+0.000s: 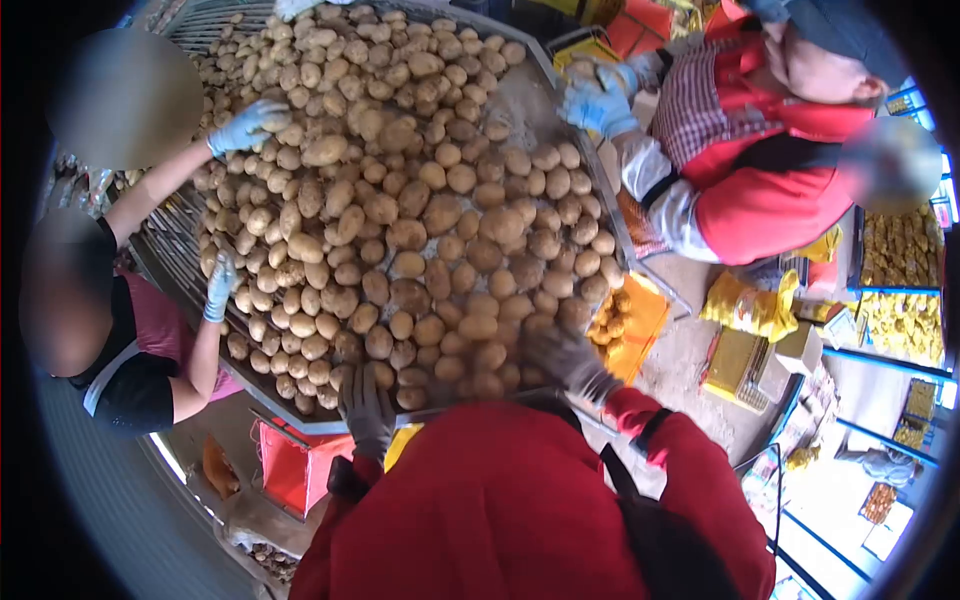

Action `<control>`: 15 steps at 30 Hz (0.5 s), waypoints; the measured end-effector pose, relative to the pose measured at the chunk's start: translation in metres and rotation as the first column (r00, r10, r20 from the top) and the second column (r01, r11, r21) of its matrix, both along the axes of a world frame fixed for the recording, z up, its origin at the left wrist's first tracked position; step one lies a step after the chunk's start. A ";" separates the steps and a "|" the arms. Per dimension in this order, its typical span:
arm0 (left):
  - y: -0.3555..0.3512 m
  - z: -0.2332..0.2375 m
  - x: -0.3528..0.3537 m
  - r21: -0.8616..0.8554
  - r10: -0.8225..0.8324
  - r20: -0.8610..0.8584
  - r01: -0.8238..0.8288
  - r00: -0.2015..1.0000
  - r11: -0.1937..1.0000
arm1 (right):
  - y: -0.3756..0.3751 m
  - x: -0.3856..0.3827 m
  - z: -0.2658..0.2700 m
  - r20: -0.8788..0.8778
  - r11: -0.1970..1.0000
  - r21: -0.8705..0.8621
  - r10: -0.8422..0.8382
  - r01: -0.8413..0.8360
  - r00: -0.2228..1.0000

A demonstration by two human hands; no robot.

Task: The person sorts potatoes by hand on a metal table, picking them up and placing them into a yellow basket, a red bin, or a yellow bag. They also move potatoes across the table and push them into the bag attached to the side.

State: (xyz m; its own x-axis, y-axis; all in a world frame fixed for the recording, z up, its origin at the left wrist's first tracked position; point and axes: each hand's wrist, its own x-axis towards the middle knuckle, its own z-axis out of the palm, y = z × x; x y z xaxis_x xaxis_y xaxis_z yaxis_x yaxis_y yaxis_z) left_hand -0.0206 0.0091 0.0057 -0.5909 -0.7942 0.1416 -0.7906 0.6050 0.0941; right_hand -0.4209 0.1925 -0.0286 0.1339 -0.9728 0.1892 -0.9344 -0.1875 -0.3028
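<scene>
Many potatoes (400,235) cover a wide sorting table (555,75) with a metal rim. Both of my hands wear dark grey gloves. My left hand (367,405) lies at the table's near edge, fingers pointing up the table, beside the nearest potatoes; its fingers look stretched out. My right hand (568,362) is at the lower right corner of the pile, touching or just over potatoes there. It is smeared by motion, so its fingers and anything under them cannot be made out.
A co-worker in blue gloves (250,127) reaches over the pile from the left. Another in red and a checked apron (690,110) stands at the right rim. An orange crate (640,325) is by my right hand, a red crate (295,465) below left, a yellow sack (750,308) farther right.
</scene>
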 end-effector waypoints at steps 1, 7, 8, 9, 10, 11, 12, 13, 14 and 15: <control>0.000 -0.001 0.002 0.032 0.010 -0.014 -0.009 1.000 0.999 | 0.010 -0.007 0.009 -0.008 0.999 -0.045 -0.023 0.022 1.000; -0.002 0.016 -0.010 0.039 -0.031 -0.015 0.032 0.999 0.999 | 0.051 -0.060 0.011 0.016 0.937 -0.011 -0.348 0.348 0.937; -0.003 0.023 -0.018 0.136 -0.066 -0.075 0.076 0.995 0.988 | 0.044 -0.062 0.021 0.034 0.925 -0.149 -0.348 0.349 0.937; -0.003 0.032 -0.029 0.232 -0.093 -0.134 0.122 0.987 0.965 | 0.022 -0.050 0.032 0.099 0.931 -0.194 -0.295 0.309 0.950; -0.003 0.038 -0.043 0.321 -0.114 -0.195 0.173 0.974 0.931 | -0.002 -0.033 0.045 0.146 0.950 -0.196 -0.217 0.243 0.965; 0.001 0.040 -0.061 0.275 -0.228 -0.207 0.280 0.951 0.920 | -0.022 -0.013 0.040 0.364 0.990 -0.093 -0.064 0.105 0.929; 0.006 0.040 -0.081 0.227 -0.338 -0.216 0.384 0.916 0.895 | -0.051 0.013 0.078 0.412 0.996 -0.090 0.052 -0.016 0.910; 0.005 0.008 -0.089 0.101 -0.524 -0.084 0.531 0.847 0.842 | -0.069 0.037 0.096 0.406 0.983 0.123 0.074 -0.134 0.911; 0.004 -0.023 -0.095 0.002 -0.671 0.074 0.673 0.738 0.740 | -0.066 0.042 0.101 0.417 0.988 0.133 0.019 -0.082 0.908; 0.004 -0.014 -0.112 0.116 -0.644 -0.029 0.643 0.764 0.757 | -0.062 0.046 0.106 0.426 0.989 0.146 -0.038 -0.027 0.904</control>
State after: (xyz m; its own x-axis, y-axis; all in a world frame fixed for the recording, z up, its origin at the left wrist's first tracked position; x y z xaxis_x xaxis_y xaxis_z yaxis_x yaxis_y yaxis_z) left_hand -0.1322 0.0131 -0.0080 -0.9696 -0.2358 0.0651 -0.2203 0.9574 0.1867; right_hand -0.3744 0.1301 0.0776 0.0669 -0.9942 0.0843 -0.7101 -0.1068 -0.6959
